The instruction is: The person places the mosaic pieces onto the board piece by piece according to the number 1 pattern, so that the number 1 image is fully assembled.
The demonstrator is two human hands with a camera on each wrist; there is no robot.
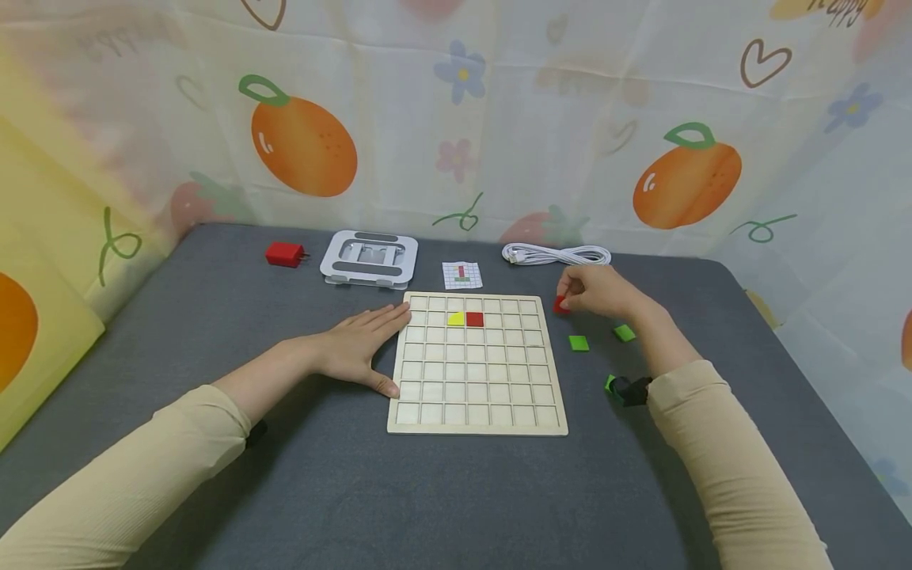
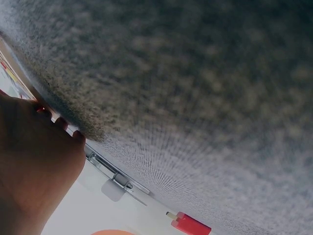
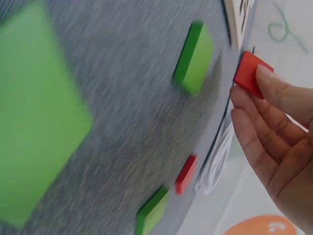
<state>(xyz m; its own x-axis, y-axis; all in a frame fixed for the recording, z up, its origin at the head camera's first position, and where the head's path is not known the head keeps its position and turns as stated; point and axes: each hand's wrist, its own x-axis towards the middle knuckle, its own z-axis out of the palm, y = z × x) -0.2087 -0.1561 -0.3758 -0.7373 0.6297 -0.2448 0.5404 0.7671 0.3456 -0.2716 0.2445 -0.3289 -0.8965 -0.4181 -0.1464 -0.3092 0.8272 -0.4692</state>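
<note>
Head view downward, wrist views low, tabletop [image 1: 342, 507] shared

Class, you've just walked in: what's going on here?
A person's right hand pinches a red tile just right of a gridded board, while the left hand touches its left edge. A yellow piece and another red tile sit side by side in the grid; green tiles lie off to the right.

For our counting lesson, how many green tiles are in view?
3. One green tile lies just right of the board; the second farther right; the third nearer the viewer, partly behind the wrist camera. More may be hidden.
</note>
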